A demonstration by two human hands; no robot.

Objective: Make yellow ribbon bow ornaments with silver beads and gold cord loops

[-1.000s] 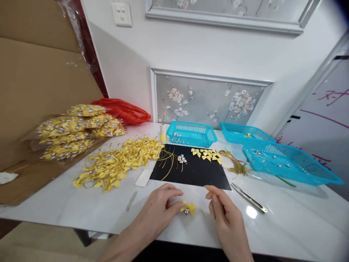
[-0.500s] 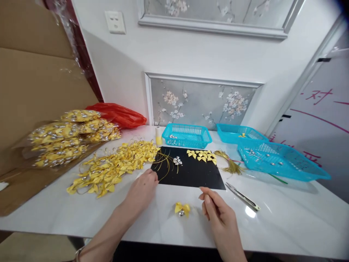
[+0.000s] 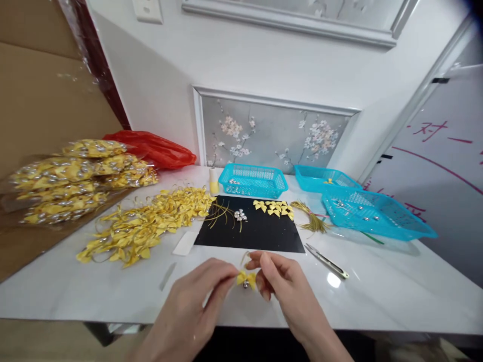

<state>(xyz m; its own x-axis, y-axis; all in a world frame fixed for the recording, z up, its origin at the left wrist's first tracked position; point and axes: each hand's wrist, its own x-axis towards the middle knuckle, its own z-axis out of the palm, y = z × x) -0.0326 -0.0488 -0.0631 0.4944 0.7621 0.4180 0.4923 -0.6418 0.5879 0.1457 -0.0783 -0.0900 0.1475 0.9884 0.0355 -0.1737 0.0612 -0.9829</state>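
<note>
A small yellow ribbon bow (image 3: pixel 241 278) with a silver bell (image 3: pixel 246 284) below it is held between my hands near the table's front. My left hand (image 3: pixel 198 296) pinches the bow's left tip. My right hand (image 3: pixel 281 279) is curled at the bow's right side, its fingertips closed at a thin cord loop (image 3: pixel 243 258) above the bow. Behind them lies a black mat (image 3: pixel 249 237) with loose cords (image 3: pixel 222 213), a cluster of silver bells (image 3: pixel 240 215) and several yellow bows (image 3: pixel 274 207) on it.
A heap of belled yellow bows (image 3: pixel 151 218) spreads left, before bagged ones (image 3: pixel 75 176) and a red bag (image 3: pixel 151 149). Blue baskets (image 3: pixel 252 188) line the back and right. Thread snips (image 3: pixel 327 261), a cord bundle (image 3: pixel 311 218), a thread spool (image 3: pixel 214 182) and a white strip (image 3: pixel 184 244) lie around.
My left hand went left towards the white strip, then returned and took the bow's tip. My right hand moved left to the bow and its cord. The view shifted slightly.
</note>
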